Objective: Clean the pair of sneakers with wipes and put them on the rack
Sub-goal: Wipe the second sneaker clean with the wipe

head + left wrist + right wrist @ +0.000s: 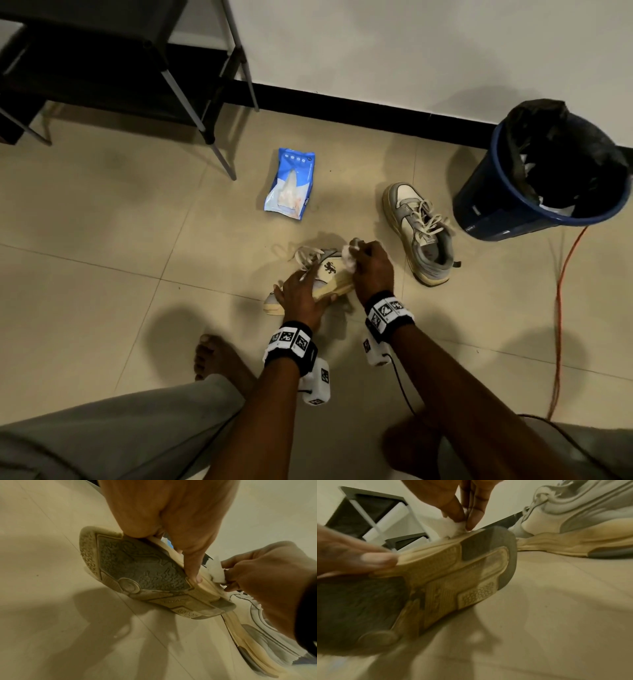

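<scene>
A cream and grey sneaker (329,274) is tipped on its side on the tiled floor, its worn sole (137,574) turned toward me. My left hand (301,294) grips it across the forefoot, thumb on the sole edge (193,573). My right hand (371,267) pinches a crumpled white wipe (349,255) against the sneaker's side near the heel; the wipe (453,527) sits between fingertips at the midsole. The second sneaker (421,233) stands upright to the right, untouched. The blue wipes pack (291,185) lies further out. The dark shoe rack (102,68) stands at far left.
A blue bin (548,171) with a black liner stands at the right by the wall. An orange cable (561,308) runs along the floor beside it. My bare foot (219,356) and knees fill the near floor. A black skirting strip runs along the white wall.
</scene>
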